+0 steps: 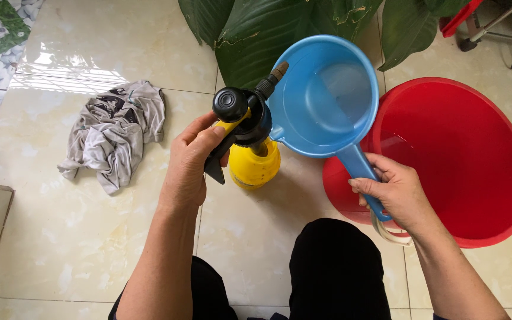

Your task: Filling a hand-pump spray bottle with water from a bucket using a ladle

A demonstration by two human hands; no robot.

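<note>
My left hand point(188, 163) grips the black pump head point(241, 112) of a sprayer, lifted and tilted above the yellow sprayer bottle point(255, 167) that stands on the tiled floor. My right hand point(393, 192) holds the handle of a blue plastic scoop point(324, 95). The scoop is tipped toward the yellow bottle, its rim close to the pump head, and a little water shows inside it. A red basin point(493, 178) with water in it sits just right of the scoop, beside my right hand.
A crumpled grey cloth point(114, 133) lies on the floor to the left. Large green plant leaves point(256, 29) hang at the top centre. My knees in black trousers point(333, 266) are at the bottom. A pebble border runs along the far left.
</note>
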